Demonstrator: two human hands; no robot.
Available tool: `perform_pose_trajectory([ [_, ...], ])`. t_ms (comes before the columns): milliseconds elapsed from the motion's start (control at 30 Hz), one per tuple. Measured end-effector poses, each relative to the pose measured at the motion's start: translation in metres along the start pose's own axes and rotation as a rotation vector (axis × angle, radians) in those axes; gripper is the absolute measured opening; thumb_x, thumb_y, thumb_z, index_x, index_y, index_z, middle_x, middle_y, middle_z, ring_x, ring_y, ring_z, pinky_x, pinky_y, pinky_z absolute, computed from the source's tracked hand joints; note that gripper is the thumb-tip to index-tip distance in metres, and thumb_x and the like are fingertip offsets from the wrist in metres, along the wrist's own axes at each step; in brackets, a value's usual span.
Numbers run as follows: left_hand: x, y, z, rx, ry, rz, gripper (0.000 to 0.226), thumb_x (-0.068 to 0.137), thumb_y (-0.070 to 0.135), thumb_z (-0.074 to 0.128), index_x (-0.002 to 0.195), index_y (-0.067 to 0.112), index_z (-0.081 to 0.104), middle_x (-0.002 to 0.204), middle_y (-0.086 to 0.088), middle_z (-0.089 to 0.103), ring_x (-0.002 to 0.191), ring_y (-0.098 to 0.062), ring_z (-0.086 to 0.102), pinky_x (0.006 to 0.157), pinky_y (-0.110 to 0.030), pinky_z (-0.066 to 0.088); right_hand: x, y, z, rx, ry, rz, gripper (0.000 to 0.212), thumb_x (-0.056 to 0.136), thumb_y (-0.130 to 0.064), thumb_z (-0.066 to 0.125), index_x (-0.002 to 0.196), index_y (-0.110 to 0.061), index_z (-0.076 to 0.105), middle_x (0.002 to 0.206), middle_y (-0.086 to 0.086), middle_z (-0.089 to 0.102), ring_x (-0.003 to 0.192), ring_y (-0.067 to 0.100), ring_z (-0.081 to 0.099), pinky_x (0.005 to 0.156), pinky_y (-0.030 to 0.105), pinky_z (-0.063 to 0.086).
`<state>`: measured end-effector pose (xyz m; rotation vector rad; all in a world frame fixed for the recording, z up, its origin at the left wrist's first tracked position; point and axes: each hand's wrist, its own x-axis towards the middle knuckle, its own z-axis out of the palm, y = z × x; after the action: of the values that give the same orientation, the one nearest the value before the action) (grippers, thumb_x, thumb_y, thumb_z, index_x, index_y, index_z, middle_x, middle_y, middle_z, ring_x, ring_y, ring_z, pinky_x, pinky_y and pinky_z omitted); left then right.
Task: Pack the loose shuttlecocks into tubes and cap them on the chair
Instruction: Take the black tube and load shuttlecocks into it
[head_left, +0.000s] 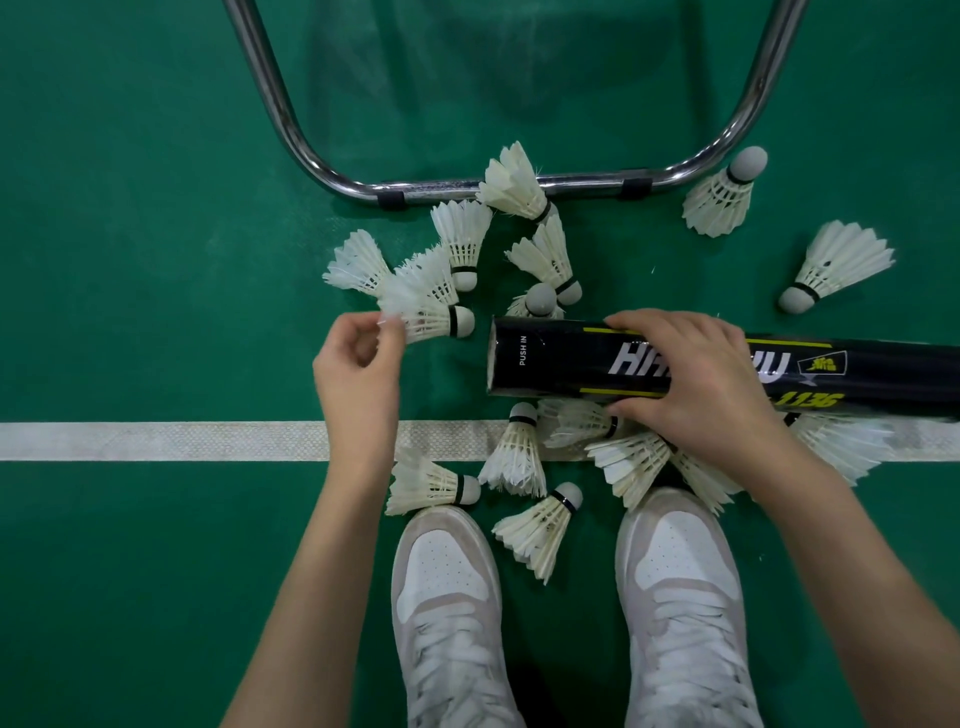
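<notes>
Even, fairly bright light is falling from above, casting soft shadows under the shuttlecocks (511, 462). Glare is streaking the chrome chair frame (498, 184). Wide-angle distortion is bending the frame's edges; the left hand (358, 364) is looking slightly blurred.

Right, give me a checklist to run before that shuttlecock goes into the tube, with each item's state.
1. Right hand grips the tube: ok.
2. Tube's open end faces the left hand: ok.
3. Left fingers pinch the shuttlecock by its feathers: ok.
4. Shuttlecock's cork points toward the tube mouth: ok.
5. Shuttlecock lined up with the mouth: not ok, it sits above and to its left.
6. Room left inside the tube: cannot tell.
</notes>
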<state>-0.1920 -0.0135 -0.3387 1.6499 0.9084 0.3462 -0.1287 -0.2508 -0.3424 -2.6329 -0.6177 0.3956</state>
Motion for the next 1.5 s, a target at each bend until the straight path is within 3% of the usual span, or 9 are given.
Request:
perform_pose_trajectory([
  [133,-0.007,0.000,-0.012,-0.045,0.011,-0.033,0.011,0.091,0.017,0.059,0.081,0.019,0.055,0.064,0.001,0.057,0.062,-0.007,0.047,0.057,-0.006,0.038,0.000,0.000,0.000,0.005,-0.001,0.005,0.076,0.066,-0.036,0.079,0.133,-0.031,0.043,0.133,-0.004,0.050,0.124,0.021,0.037,0.103,0.036,0.018],
  [200,-0.012,0.000,-0.011,-0.047,-0.044,-0.046,0.011,0.092,0.019,0.058,0.081,0.020,0.054,0.063,-0.003,0.052,0.061,-0.012,0.040,0.055,-0.007,0.037,0.001,0.000,0.000,0.004,0.001,0.007,0.076,0.066,-0.036,0.079,0.132,-0.031,0.043,0.133,-0.003,0.050,0.124,0.021,0.037,0.103,0.036,0.018],
  [400,-0.038,-0.001,0.004,-0.069,-0.243,-0.053,0.010,0.093,0.019,0.057,0.085,0.013,0.054,0.053,0.000,0.036,0.048,-0.007,0.027,0.049,-0.014,0.029,0.001,-0.001,-0.001,0.000,-0.008,0.009,0.076,0.066,-0.035,0.079,0.133,-0.031,0.043,0.133,-0.004,0.049,0.124,0.021,0.037,0.104,0.037,0.018],
  [500,-0.048,0.000,0.010,-0.102,-0.327,-0.082,0.009,0.092,0.021,0.058,0.086,0.014,0.055,0.061,-0.001,0.050,0.062,-0.015,0.039,0.056,-0.011,0.037,0.000,-0.001,-0.001,0.001,-0.010,0.006,0.075,0.067,-0.034,0.079,0.133,-0.031,0.043,0.133,-0.005,0.049,0.124,0.020,0.037,0.104,0.036,0.018],
  [667,-0.052,0.002,0.016,-0.132,-0.424,-0.144,0.008,0.089,0.023,0.061,0.088,0.018,0.054,0.064,0.013,0.059,0.063,0.000,0.050,0.063,-0.007,0.039,-0.002,0.000,0.000,0.003,0.000,0.001,0.075,0.066,-0.033,0.080,0.132,-0.031,0.044,0.132,-0.005,0.050,0.123,0.020,0.038,0.102,0.035,0.018],
  [800,-0.049,0.002,0.017,-0.074,-0.444,-0.136,0.021,0.078,0.021,0.073,0.089,0.023,0.055,0.084,0.010,0.070,0.084,-0.002,0.065,0.072,-0.013,0.046,-0.002,0.000,0.001,-0.002,-0.003,-0.003,0.075,0.065,-0.034,0.080,0.132,-0.031,0.044,0.132,-0.005,0.051,0.123,0.021,0.038,0.102,0.035,0.018],
  [1067,-0.039,0.004,0.024,0.024,-0.492,-0.054,0.016,0.072,0.014,0.078,0.079,0.017,0.064,0.087,0.002,0.073,0.085,-0.009,0.068,0.074,-0.014,0.050,-0.004,0.000,0.000,-0.009,0.005,-0.007,0.076,0.065,-0.034,0.081,0.131,-0.030,0.045,0.131,-0.005,0.051,0.123,0.021,0.039,0.102,0.036,0.018],
  [1267,-0.039,0.003,0.022,-0.048,-0.529,-0.120,0.014,0.075,0.012,0.075,0.087,0.018,0.072,0.087,0.002,0.074,0.086,-0.011,0.069,0.078,-0.019,0.052,-0.004,-0.002,-0.002,-0.008,-0.004,-0.005,0.076,0.065,-0.034,0.080,0.132,-0.031,0.044,0.132,-0.005,0.050,0.124,0.021,0.037,0.103,0.036,0.018],
  [1500,-0.034,0.004,0.018,-0.057,-0.764,-0.167,0.024,0.089,0.006,0.059,0.108,0.018,0.065,0.101,0.006,0.072,0.099,-0.006,0.066,0.082,-0.014,0.048,-0.007,-0.003,0.001,-0.001,-0.013,-0.024,0.076,0.064,-0.033,0.081,0.131,-0.031,0.044,0.133,-0.005,0.050,0.124,0.021,0.037,0.102,0.034,0.016],
])
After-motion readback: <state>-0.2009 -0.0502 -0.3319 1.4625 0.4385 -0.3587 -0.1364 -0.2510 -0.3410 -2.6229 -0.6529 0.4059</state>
